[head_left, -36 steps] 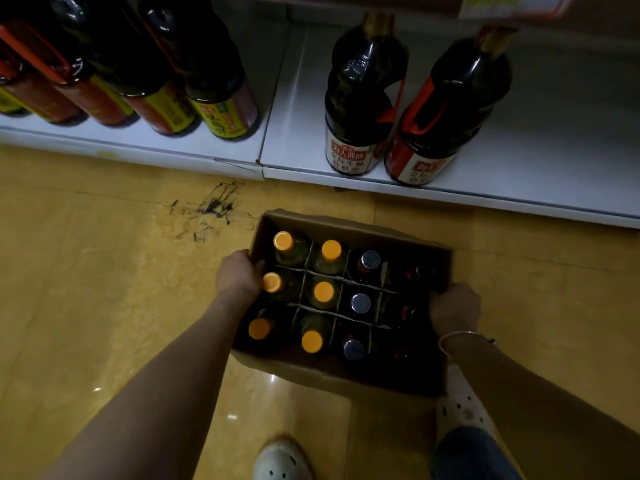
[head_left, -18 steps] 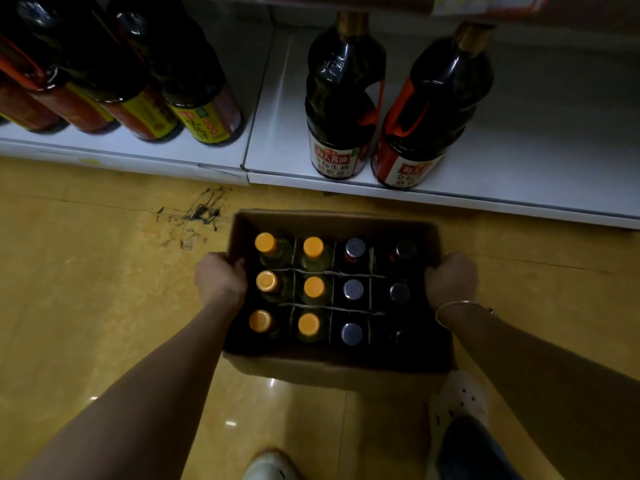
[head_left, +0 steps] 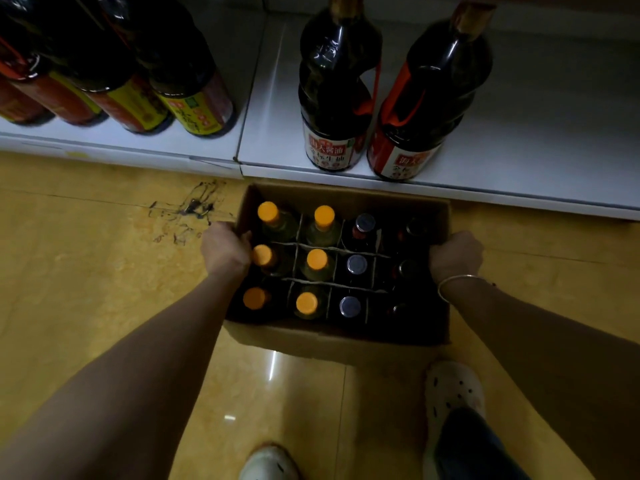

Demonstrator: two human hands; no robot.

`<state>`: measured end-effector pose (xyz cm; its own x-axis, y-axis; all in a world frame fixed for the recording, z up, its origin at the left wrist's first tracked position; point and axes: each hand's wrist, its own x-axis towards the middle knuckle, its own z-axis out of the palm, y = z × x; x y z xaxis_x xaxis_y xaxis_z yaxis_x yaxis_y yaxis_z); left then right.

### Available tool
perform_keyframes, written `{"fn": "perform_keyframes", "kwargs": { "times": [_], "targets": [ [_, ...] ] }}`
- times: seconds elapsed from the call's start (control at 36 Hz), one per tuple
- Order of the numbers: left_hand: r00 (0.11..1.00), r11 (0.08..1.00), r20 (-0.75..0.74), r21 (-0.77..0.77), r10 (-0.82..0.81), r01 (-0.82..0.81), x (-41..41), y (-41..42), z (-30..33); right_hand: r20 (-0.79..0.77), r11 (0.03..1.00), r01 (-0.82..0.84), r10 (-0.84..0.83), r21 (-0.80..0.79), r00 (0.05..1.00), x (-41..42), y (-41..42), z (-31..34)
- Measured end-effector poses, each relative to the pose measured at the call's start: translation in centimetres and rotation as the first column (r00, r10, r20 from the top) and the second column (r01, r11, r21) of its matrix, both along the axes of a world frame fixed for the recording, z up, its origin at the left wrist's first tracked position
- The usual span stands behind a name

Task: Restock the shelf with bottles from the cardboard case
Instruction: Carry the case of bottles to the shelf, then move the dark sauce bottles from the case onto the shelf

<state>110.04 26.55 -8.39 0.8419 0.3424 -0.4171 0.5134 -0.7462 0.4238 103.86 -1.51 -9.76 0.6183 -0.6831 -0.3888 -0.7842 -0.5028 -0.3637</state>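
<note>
An open cardboard case (head_left: 332, 336) sits on the yellow floor just in front of the bottom shelf (head_left: 277, 147). Card dividers split it into cells holding several upright bottles: orange-capped ones (head_left: 317, 259) on the left, silver-capped ones (head_left: 356, 264) in the middle, dark-capped ones (head_left: 405, 268) on the right. My left hand (head_left: 225, 249) grips the case's left wall, fingers curled over the rim. My right hand (head_left: 455, 254), with a thin bracelet at the wrist, grips the right wall.
Two large dark soy sauce bottles (head_left: 337, 84) with red handles stand on the white shelf right behind the case. Several more dark bottles (head_left: 180, 64) crowd the shelf's left section. Bare shelf lies at the right (head_left: 554, 116). My shoes (head_left: 453, 393) are close behind the case.
Both hands have pushed the case forward, closer to the shelf edge, and squared it up. The right hand shifted along the right wall.
</note>
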Motion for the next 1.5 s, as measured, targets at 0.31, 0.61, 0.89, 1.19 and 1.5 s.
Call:
{"fn": "perform_keyframes", "kwargs": {
  "times": [0.31,0.61,0.89,1.19,1.5],
  "targets": [
    [0.987,0.992,-0.126,-0.095,-0.095,0.084,-0.3,0.3,1.2,-0.117,0.996,-0.058,0.065,0.063,0.991,-0.6,0.2,0.8],
    [0.943,0.94,0.141,-0.122,-0.301,0.319,-6.0,-0.6,5.4,0.136,0.939,-0.306,0.327,-0.159,0.935,-3.8,2.7,6.8],
    [0.8,0.793,0.258,-0.158,-0.542,0.588,-9.4,-5.5,5.4,-0.062,0.8,-0.599,0.6,0.029,0.798,-4.0,2.9,5.8],
    [0.58,0.581,0.03,0.052,-0.814,0.812,-11.3,-9.9,1.2,-0.198,0.695,-0.711,0.715,0.105,0.67,-3.8,1.9,2.9],
    [0.6,0.605,-0.136,0.005,-0.788,0.796,-10.5,-11.3,0.8,-0.128,0.761,-0.644,0.648,0.078,0.751,-3.6,2.0,1.6]
  ]
}}
